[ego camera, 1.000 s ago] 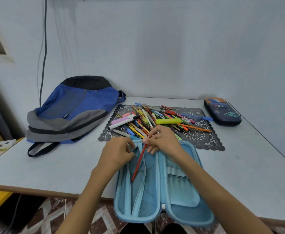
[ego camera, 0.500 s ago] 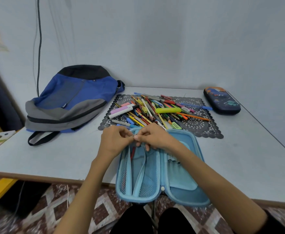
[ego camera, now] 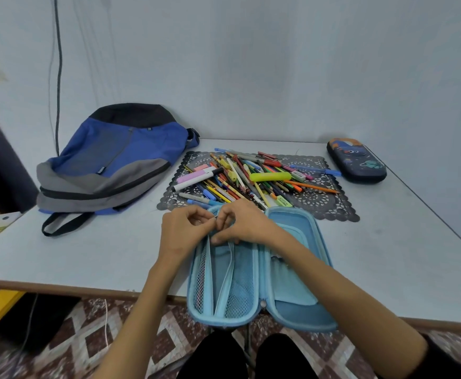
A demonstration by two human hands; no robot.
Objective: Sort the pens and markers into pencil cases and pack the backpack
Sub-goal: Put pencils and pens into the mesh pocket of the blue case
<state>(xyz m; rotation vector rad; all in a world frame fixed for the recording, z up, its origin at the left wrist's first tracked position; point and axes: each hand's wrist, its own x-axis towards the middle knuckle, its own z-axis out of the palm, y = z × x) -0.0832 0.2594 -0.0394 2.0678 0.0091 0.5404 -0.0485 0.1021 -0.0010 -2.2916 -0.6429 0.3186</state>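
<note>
1. Setting: domestic room, most likely a home study corner.
2. Plain pale table [ego camera: 388, 255] pushed against a bare painted wall [ego camera: 251, 64]; dark cable [ego camera: 57, 77] hanging down the wall.
3. Patterned tile floor [ego camera: 87, 337] below the table edge.
4. Lace-cut dark placemat [ego camera: 325, 206] under a heap of pens and markers [ego camera: 251, 179].
5. School gear alongside: blue-grey backpack [ego camera: 114, 160], cartoon-print pencil case [ego camera: 357, 161], open light-blue pencil case [ego camera: 286, 291].
</note>
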